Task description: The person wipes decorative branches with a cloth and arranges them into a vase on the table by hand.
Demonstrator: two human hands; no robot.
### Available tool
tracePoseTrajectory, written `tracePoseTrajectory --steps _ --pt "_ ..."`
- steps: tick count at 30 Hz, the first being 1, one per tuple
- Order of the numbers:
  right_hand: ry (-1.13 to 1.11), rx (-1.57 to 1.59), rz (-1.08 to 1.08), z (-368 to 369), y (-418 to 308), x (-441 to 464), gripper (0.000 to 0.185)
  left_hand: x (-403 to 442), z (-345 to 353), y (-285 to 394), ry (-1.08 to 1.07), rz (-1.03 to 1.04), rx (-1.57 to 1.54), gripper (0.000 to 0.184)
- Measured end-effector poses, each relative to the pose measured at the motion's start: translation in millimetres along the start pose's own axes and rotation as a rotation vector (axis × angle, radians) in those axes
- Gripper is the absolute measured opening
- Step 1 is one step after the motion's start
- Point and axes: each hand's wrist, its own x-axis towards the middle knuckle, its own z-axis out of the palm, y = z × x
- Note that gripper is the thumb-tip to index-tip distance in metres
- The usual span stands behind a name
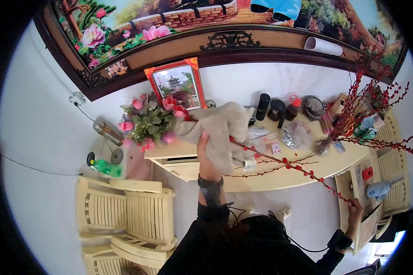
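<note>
My left hand (203, 143) is closed on a beige cloth (218, 126) that hangs in folds above the table's near edge. From the cloth a long branch with red berries (284, 162) runs down to the right, one end hidden by the folds. Its other end is pinched in the fingers of my right hand (354, 210), out past the table's right side. Below this branch, another thin red-berried branch (261, 173) lies on the table. Pink artificial flowers (151, 120) with green leaves stand just left of the cloth.
The pale table (243, 184) bears a framed picture (178, 85), a black bottle (262, 106), a red-capped jar (292, 109) and a vase (322, 145) of red-berried branches. Wooden chairs (147, 213) stand at left. A drawer (179, 169) sits under the table's edge.
</note>
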Motion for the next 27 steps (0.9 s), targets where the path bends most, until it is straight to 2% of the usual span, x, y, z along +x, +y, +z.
tracePoseTrajectory --steps 5,8,9,12,13,16,19,22,25,27 --pt "-0.083 -0.009 0.116 -36.2 16.9 -8.0 0.020 2.1 -74.2 -39.7 -0.062 -0.160 -0.133 0.044" --pt "-0.045 0.078 0.252 -54.5 -8.5 -11.7 0.010 -4.2 -94.6 -53.7 -0.056 -0.190 -0.177 0.044" --pt "0.004 0.115 0.237 -59.6 12.8 -16.5 0.022 -4.8 -98.4 -55.8 -0.057 -0.198 -0.190 0.044" --pt "-0.049 -0.222 0.231 -83.1 7.6 -21.0 0.021 -0.4 -93.3 -54.5 -0.072 -0.169 -0.198 0.044" --pt "0.019 -0.103 0.215 -84.0 14.4 -24.7 0.019 2.4 -89.3 -51.9 -0.080 -0.150 -0.199 0.044" --pt "-0.009 -0.106 0.219 -96.8 1.7 -26.5 0.017 16.0 -69.0 -44.4 -0.121 -0.082 -0.198 0.045" --pt "0.004 -0.104 0.219 -108.4 29.2 -32.0 0.019 21.4 -38.7 -36.0 -0.143 -0.010 -0.161 0.045" --pt "0.009 -0.102 0.252 -112.1 25.9 -36.3 0.015 10.3 8.2 -23.0 -0.098 0.101 0.064 0.045" --pt "-0.006 -0.067 0.300 -119.5 39.5 -43.3 0.016 6.9 20.3 -20.4 -0.050 0.026 0.090 0.044" --pt "-0.029 -0.056 0.328 -122.7 44.9 -47.0 0.017 8.2 18.0 -32.2 -0.050 0.127 0.165 0.043"
